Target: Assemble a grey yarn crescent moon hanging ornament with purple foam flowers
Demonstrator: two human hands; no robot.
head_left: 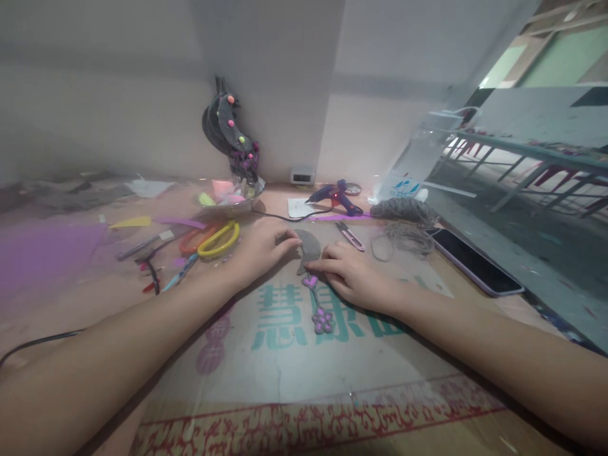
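A grey felt crescent [311, 246] lies on the printed cardboard between my two hands. The closed fingers of my left hand [266, 246] pinch its upper left edge. From the right, my right hand [356, 273] has its fingertips on the lower part of the crescent, fingers bent and close together. Below the crescent hangs a grey felt strand with a small purple heart [311, 282] and a purple-and-grey flower [322, 320], both flat on the cardboard.
Yellow-handled scissors [218, 239] and pens lie left. Behind are a bowl [237, 206] of coloured pieces, a glue gun [337, 197], thread snips [350, 235] and grey yarn [403, 212]. A phone [475, 261] lies right. A decorated crescent [228, 123] hangs against the wall.
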